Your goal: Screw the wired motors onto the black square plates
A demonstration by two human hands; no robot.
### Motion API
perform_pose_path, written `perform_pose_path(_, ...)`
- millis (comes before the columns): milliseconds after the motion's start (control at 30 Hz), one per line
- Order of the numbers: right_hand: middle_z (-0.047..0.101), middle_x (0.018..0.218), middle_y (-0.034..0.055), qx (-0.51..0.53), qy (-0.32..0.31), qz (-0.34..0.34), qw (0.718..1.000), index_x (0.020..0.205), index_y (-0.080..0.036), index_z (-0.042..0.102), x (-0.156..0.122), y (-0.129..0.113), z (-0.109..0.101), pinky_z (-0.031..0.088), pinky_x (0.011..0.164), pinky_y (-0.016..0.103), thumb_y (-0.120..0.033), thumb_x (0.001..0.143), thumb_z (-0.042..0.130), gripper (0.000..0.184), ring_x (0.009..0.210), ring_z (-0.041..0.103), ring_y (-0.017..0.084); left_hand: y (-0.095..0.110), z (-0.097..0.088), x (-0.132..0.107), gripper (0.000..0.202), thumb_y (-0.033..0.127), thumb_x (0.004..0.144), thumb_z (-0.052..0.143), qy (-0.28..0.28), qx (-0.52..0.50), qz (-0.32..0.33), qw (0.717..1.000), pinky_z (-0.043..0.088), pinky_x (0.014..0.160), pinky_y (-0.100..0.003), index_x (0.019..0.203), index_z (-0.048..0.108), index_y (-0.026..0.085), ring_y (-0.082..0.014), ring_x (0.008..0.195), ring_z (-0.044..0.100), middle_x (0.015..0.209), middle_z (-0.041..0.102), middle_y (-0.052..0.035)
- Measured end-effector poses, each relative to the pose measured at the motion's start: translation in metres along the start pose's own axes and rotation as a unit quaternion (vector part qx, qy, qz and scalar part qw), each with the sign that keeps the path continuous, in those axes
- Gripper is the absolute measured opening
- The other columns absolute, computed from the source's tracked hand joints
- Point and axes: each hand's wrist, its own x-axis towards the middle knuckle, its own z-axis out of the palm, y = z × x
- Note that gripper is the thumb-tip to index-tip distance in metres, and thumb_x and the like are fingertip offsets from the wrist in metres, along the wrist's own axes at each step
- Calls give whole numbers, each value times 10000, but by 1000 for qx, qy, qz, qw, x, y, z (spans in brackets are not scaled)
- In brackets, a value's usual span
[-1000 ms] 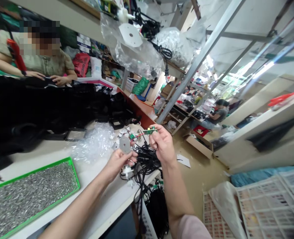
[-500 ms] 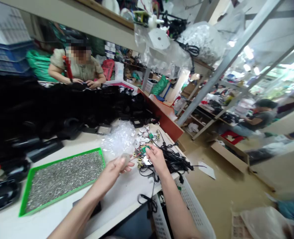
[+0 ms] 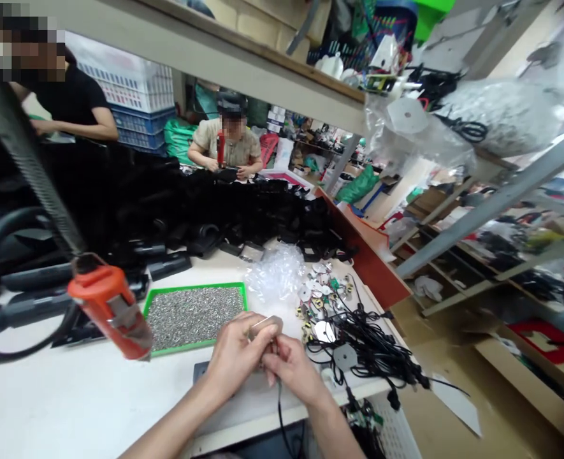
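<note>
From the head view, the left hand point(image 3: 236, 360) and right hand point(image 3: 294, 371) are close together, fingers clamped on a small pale piece point(image 3: 266, 327), perhaps metal but hard to make out, with a thin black cable point(image 3: 280, 411) dropping below them. Just ahead of the hands lie loose white discs point(image 3: 324, 331) and small green circuit boards point(image 3: 333, 283) beside a tangle of black cables point(image 3: 372, 352). Left of the hands sits a green-rimmed tray point(image 3: 193, 342) of small metal parts, and farther ahead, a co-worker point(image 3: 227, 145) sits across the bench.
</note>
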Motion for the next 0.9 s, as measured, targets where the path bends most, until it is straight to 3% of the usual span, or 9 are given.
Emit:
perform_pose_path(100,613,557,-1,5,99,35,994,704,-169,672,-11,18,27,381,427,214,-519,817,620,371,386,407,65,-19,-7,-23,391,491,834,528,13,-52,-72,996,424,679,-264,606,581,177,-176,683,527,642,581,-13)
perform_pose_path(233,611,561,-9,-6,142,78,987,743,-177,728,-28,32,45,372,429,210,-413,742,691,238,431,421,76,-58,-18,-65,423,569,766,565,-32,-121,-191,973,456,632,-270,718,666,161,-168,624,527,655,616,-16)
perform_pose_path(300,538,482,-39,9,162,113,980,712,-169,716,-34,37,51,331,405,203,-374,710,707,205,402,373,65,-74,-27,-85,464,587,743,591,-41,-121,-224,966,489,686,-292,896,716,167,-194,689,576,731,669,-32)
perform_pose_path(433,425,407,-86,92,174,195,961,684,-163,655,-39,51,63,268,359,186,-400,703,690,240,334,302,42,-91,-41,-112,623,607,723,628,-10,-119,-274,954,512,772,-325,1184,660,190,-237,835,631,896,723,-70)
perform_pose_path(633,489,499,-63,70,121,197,970,744,-153,658,-37,59,84,279,363,178,-378,770,649,226,358,343,40,-92,-38,-116,543,618,728,647,-3,-192,-286,939,458,599,-251,1001,720,154,-147,597,521,646,620,-10)
perform_pose_path(733,591,615,-38,-31,105,118,987,1114,-197,659,-43,53,87,405,448,206,-291,792,647,336,459,472,84,-91,-38,-115,583,649,709,652,0,-213,-321,923,354,489,-208,1000,718,148,-99,500,409,585,561,20)
perform_pose_path(800,669,757,5,-178,85,-8,980,1245,-252,602,-49,50,86,495,566,252,-225,812,638,436,604,584,133,-91,-40,-116,634,665,694,655,-12,-219,-342,914,331,469,-206,1049,709,143,-90,481,388,594,565,22)
perform_pose_path(833,685,801,26,-262,71,-82,959,1229,-262,617,-51,49,85,511,602,269,-198,834,616,401,658,610,152,-92,-41,-117,665,671,686,656,-23,-218,-348,911,345,473,-211,1080,701,138,-92,481,398,604,574,19)
perform_pose_path(900,685,783,51,-405,61,-205,889,1119,-246,678,-53,50,83,504,580,272,-153,881,555,284,655,613,162,-96,-45,-118,720,688,712,611,-52,-195,-343,917,414,511,-244,1157,674,126,-118,502,457,615,595,8)
